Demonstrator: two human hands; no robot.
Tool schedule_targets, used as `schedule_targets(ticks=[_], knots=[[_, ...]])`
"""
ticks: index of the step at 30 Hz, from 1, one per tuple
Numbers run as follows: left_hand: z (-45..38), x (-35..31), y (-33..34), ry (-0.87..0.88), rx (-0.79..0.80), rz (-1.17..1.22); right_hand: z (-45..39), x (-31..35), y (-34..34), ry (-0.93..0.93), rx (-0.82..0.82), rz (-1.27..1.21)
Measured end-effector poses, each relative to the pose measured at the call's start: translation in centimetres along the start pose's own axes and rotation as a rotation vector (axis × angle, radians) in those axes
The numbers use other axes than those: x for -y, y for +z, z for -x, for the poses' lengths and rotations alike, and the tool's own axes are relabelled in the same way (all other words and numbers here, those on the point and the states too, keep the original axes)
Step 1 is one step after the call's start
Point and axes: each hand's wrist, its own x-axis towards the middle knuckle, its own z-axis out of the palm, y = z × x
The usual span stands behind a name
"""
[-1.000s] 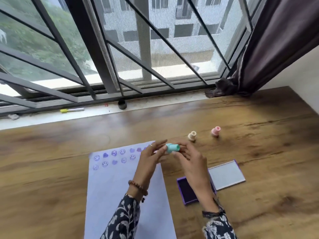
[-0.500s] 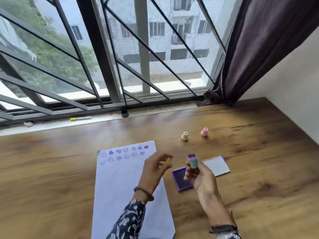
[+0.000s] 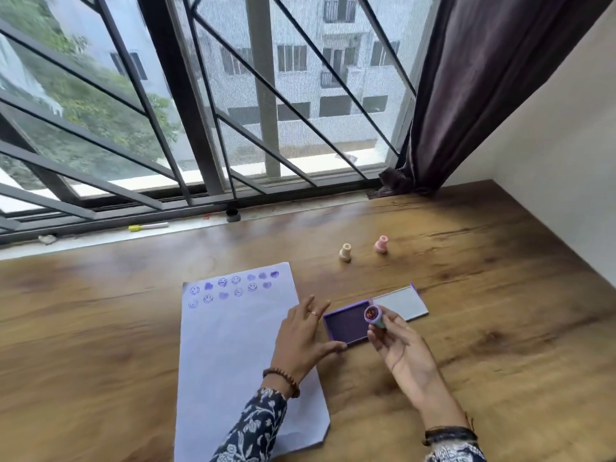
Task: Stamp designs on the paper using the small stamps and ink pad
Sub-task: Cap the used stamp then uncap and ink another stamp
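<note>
The right hand (image 3: 401, 350) pinches a small teal stamp (image 3: 374, 315) between thumb and fingertips, tilted so its round face, stained purple and reddish, looks up at the camera. The design on that face is too blurred to read. The stamp is held over the right edge of the ink pad (image 3: 346, 323), an open purple tray just left of the right hand; whether it touches the pad cannot be told. The pad's lid (image 3: 400, 303) lies flipped open beyond the right hand, pale inside, with no writing visible.

The left hand (image 3: 301, 338) is spread, fingers loose, holding nothing; its thumb tip touches the near left corner of the pad, and its palm lies over the right edge of the paper (image 3: 233, 355). Beyond the left hand, at the paper's far end, sit two rows of purple prints (image 3: 230, 288): smiley faces and hearts, no letters.

Two more stamps stand well beyond the right hand on the table (image 3: 500, 328), a cream stamp (image 3: 345, 252) and a pink stamp (image 3: 381, 244), apart from each other.
</note>
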Motion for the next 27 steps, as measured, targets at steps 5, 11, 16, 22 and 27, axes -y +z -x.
schedule_targets(ticks=[5, 11, 16, 22, 27], knots=[[-0.1, -0.7, 0.5, -0.029, 0.012, -0.106, -0.7, -0.3, -0.9, -0.19, -0.174, 0.448], [0.1, -0.8, 0.5, -0.024, 0.016, -0.083, -1.5, 0.0, -0.7, -0.512, -0.178, 1.394], [0.2, -0.8, 0.3, -0.024, 0.005, -0.062, -1.6, -1.1, -1.1, -0.635, -0.107, 1.719], [0.2, -0.7, 0.4, -0.026, -0.001, -0.055, -1.5, -2.0, -1.0, -0.68, -0.092, 1.937], [0.2, -0.4, 0.7, -0.014, -0.025, -0.029, -2.5, -0.4, -0.6, -0.648, 0.09, 2.098]])
